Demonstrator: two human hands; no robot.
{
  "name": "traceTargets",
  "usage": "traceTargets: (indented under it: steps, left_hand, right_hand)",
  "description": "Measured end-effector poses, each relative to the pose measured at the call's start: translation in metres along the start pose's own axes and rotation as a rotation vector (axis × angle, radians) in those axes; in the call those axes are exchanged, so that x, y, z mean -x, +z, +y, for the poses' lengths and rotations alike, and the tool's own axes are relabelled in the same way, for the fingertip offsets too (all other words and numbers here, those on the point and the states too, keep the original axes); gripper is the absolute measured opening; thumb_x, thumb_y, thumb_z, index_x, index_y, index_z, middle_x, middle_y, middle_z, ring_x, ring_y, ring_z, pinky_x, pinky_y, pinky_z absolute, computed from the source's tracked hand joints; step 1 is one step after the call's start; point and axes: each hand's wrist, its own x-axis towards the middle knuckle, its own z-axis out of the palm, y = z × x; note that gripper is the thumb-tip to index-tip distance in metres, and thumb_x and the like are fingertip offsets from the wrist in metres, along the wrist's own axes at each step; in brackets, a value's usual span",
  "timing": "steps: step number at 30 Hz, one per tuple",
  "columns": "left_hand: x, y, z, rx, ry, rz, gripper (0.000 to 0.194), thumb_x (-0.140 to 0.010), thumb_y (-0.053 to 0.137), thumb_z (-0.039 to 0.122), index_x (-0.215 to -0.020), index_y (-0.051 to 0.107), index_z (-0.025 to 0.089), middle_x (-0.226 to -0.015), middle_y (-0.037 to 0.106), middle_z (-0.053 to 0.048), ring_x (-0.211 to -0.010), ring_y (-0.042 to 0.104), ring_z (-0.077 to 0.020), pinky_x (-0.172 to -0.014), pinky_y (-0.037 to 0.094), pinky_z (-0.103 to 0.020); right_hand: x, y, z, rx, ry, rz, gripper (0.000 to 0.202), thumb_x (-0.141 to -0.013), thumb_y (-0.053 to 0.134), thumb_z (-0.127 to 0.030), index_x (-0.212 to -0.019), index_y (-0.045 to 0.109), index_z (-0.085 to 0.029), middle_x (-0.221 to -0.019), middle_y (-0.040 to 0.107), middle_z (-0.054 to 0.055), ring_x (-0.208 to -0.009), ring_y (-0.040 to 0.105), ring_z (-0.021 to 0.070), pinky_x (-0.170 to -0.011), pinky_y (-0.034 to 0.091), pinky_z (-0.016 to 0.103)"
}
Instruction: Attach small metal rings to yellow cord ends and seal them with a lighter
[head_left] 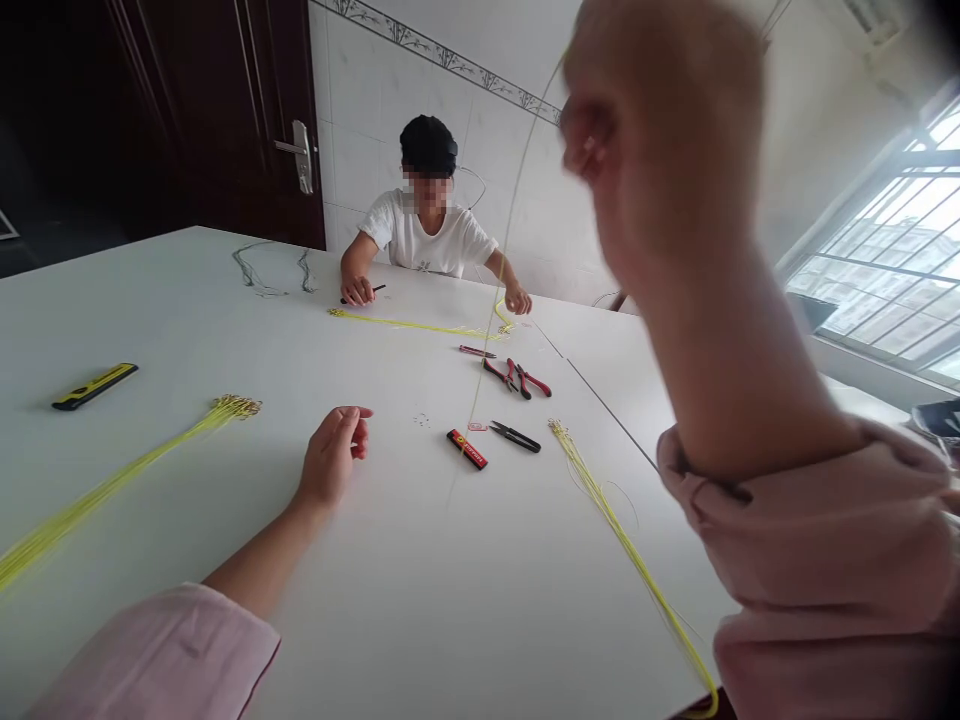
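High at the upper right, my right hand (667, 130) is closed and blurred by motion. A thin yellow cord (513, 190) runs from its fingers and curves down toward the table's middle. My left hand (334, 455) is just above or on the white table, its fingers curled in and the thumb against the index finger; whether it holds anything is hidden. Left of it lies a bundle of yellow cords (150, 455) with gold-coloured ends. Another yellow cord bundle (619, 530) lies on the right, below my right forearm. Thread snips (516, 437) and a small red-and-black box (466, 450) lie between.
A yellow-and-black utility knife (95, 387) lies at left. Two red-handled pliers (517, 378) and a slim pink tool (478, 351) lie mid-table (420, 600). Across sits a co-worker (427, 235) with a yellow cord bundle (412, 323). Dark cords (259, 270) lie far left.
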Motion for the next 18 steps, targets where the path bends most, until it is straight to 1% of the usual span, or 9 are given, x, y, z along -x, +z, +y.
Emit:
traceTargets:
  steps: [1, 2, 5, 7, 9, 11, 13, 16, 18]
  left_hand:
    - [-0.001, 0.000, 0.000, 0.005, -0.006, -0.001, 0.031, -0.084, 0.050, 0.047, -0.088, 0.060, 0.018, -0.071, 0.050, 0.002, -0.062, 0.047, -0.0107, -0.057, 0.042, -0.023]
    - [-0.002, 0.001, 0.000, 0.019, -0.013, -0.003, 0.033, -0.083, 0.051, 0.049, -0.088, 0.061, 0.018, -0.074, 0.052, 0.001, -0.067, 0.050, -0.0115, -0.061, 0.044, -0.024]
    - [-0.002, 0.004, 0.000, 0.124, -0.063, -0.028, 0.035, -0.081, 0.053, 0.051, -0.088, 0.062, 0.018, -0.085, 0.060, -0.003, -0.081, 0.057, -0.0156, -0.075, 0.050, -0.030]
    - [0.002, 0.010, 0.002, 0.209, -0.121, -0.104, 0.035, -0.082, 0.052, 0.051, -0.091, 0.063, 0.018, -0.095, 0.064, -0.006, -0.090, 0.061, -0.0193, -0.085, 0.050, -0.036]
    - [0.008, 0.017, 0.004, 0.253, -0.155, -0.245, 0.034, -0.084, 0.051, 0.049, -0.096, 0.064, 0.020, -0.103, 0.065, -0.008, -0.098, 0.061, -0.0218, -0.091, 0.048, -0.039]
    - [0.014, 0.023, 0.006, 0.274, -0.186, -0.380, 0.032, -0.086, 0.051, 0.048, -0.098, 0.064, 0.021, -0.106, 0.064, -0.009, -0.100, 0.060, -0.0219, -0.094, 0.047, -0.040]
    - [0.018, 0.028, 0.007, 0.266, -0.221, -0.457, 0.028, -0.086, 0.053, 0.045, -0.097, 0.064, 0.022, -0.098, 0.063, -0.007, -0.092, 0.060, -0.0199, -0.092, 0.047, -0.039]
    - [0.017, 0.029, 0.005, 0.193, -0.284, -0.478, 0.022, -0.083, 0.059, 0.041, -0.090, 0.065, 0.022, -0.082, 0.059, -0.003, -0.076, 0.055, -0.0148, -0.080, 0.050, -0.034]
    - [0.015, 0.028, 0.004, 0.112, -0.303, -0.454, 0.018, -0.081, 0.061, 0.040, -0.084, 0.065, 0.022, -0.074, 0.053, 0.000, -0.067, 0.048, -0.0114, -0.065, 0.048, -0.026]
  right_hand:
    - [0.013, 0.014, 0.011, -0.069, -0.114, 0.030, 0.023, -0.083, 0.050, -0.021, -0.061, 0.043, -0.021, -0.067, 0.039, 0.000, -0.070, 0.051, 0.0136, -0.056, 0.038, 0.027]
    - [0.029, 0.030, 0.025, -0.097, -0.096, -0.028, 0.018, -0.078, 0.051, -0.016, -0.061, 0.045, -0.020, -0.065, 0.039, -0.001, -0.064, 0.047, 0.0115, -0.056, 0.037, 0.026]
    - [0.084, 0.082, 0.079, -0.134, 0.202, -0.277, 0.011, -0.072, 0.055, -0.016, -0.063, 0.048, -0.019, -0.065, 0.049, -0.002, -0.064, 0.044, 0.0116, -0.058, 0.038, 0.026]
    - [0.119, 0.111, 0.112, -0.176, 0.385, -0.308, 0.004, -0.070, 0.053, -0.017, -0.067, 0.052, -0.019, -0.066, 0.051, -0.002, -0.064, 0.045, 0.0122, -0.059, 0.038, 0.027]
    - [0.147, 0.129, 0.136, -0.257, 0.540, -0.325, 0.002, -0.071, 0.052, -0.019, -0.069, 0.052, -0.020, -0.066, 0.051, -0.002, -0.063, 0.044, 0.0123, -0.058, 0.037, 0.027]
    - [0.165, 0.138, 0.150, -0.357, 0.629, -0.325, 0.002, -0.073, 0.052, -0.020, -0.071, 0.052, -0.020, -0.066, 0.051, -0.003, -0.063, 0.046, 0.0126, -0.058, 0.038, 0.027]
    - [0.175, 0.140, 0.157, -0.455, 0.674, -0.329, 0.003, -0.075, 0.051, -0.021, -0.072, 0.051, -0.021, -0.065, 0.051, -0.003, -0.063, 0.048, 0.0131, -0.060, 0.039, 0.028]
    - [0.181, 0.140, 0.162, -0.493, 0.695, -0.312, 0.004, -0.077, 0.051, -0.022, -0.074, 0.050, -0.022, -0.065, 0.051, -0.003, -0.063, 0.049, 0.0135, -0.061, 0.040, 0.028]
    - [0.183, 0.141, 0.165, -0.453, 0.685, -0.294, 0.004, -0.077, 0.053, -0.022, -0.073, 0.051, -0.022, -0.068, 0.051, -0.002, -0.065, 0.047, 0.0132, -0.060, 0.038, 0.027]
